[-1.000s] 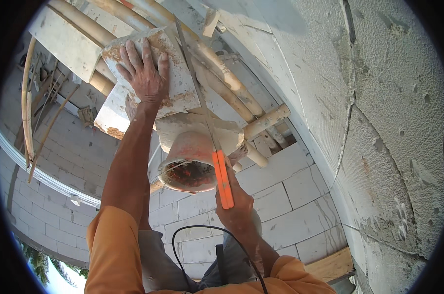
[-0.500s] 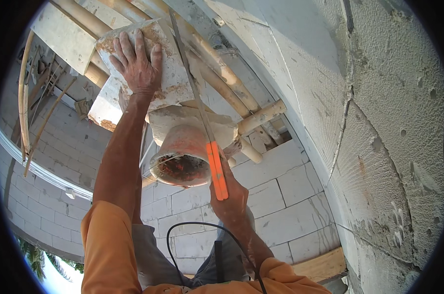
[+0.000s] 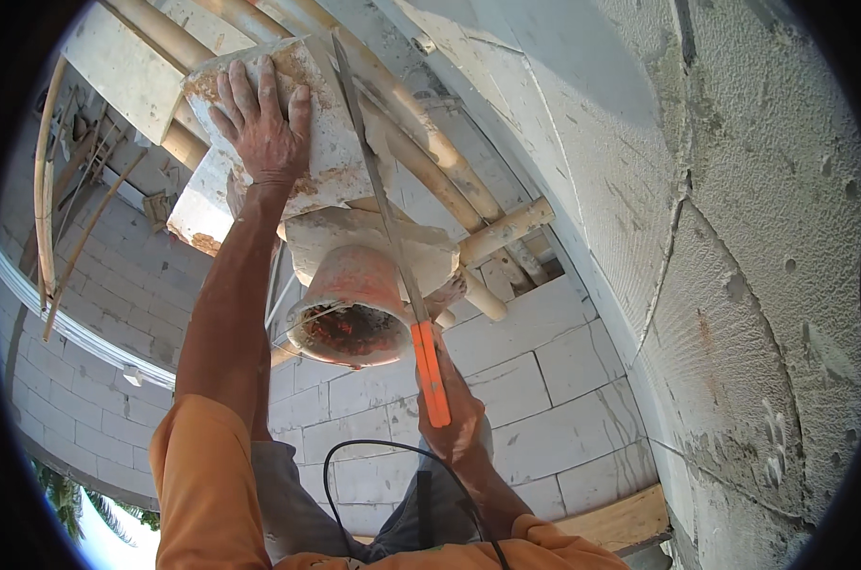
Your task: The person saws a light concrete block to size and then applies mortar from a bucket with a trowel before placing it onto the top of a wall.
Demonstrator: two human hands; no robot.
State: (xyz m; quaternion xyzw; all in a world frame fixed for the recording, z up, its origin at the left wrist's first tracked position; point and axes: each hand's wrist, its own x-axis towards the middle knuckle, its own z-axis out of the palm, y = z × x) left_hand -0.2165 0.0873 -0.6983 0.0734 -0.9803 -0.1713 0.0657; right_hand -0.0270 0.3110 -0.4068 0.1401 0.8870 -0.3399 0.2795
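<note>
— Where is the block?
— The pale, brown-stained block (image 3: 329, 142) lies over the round poles (image 3: 443, 152), among other pale slabs.
— And the hands?
— The left hand (image 3: 267, 142) is spread flat on its upper face, toward the far left corner, fingers apart and clenching nothing. The right hand (image 3: 454, 418) grasps the orange handle of a saw (image 3: 390, 228).
— Is the blade in the block?
— It runs along the right edge. I can't tell whether the teeth bite.
— What's by the near edge?
— A tilted, crusted bucket (image 3: 354, 275), its mouth facing the person, left of the saw handle.
— And the room?
— A rough grey wall (image 3: 773, 237) fills the right side. Pale blockwork (image 3: 545, 380) with dark joints spreads below the poles, and a wooden plank (image 3: 621, 518) sits near the wall's lower end. Palm fronds (image 3: 65, 499) show at lower left.
</note>
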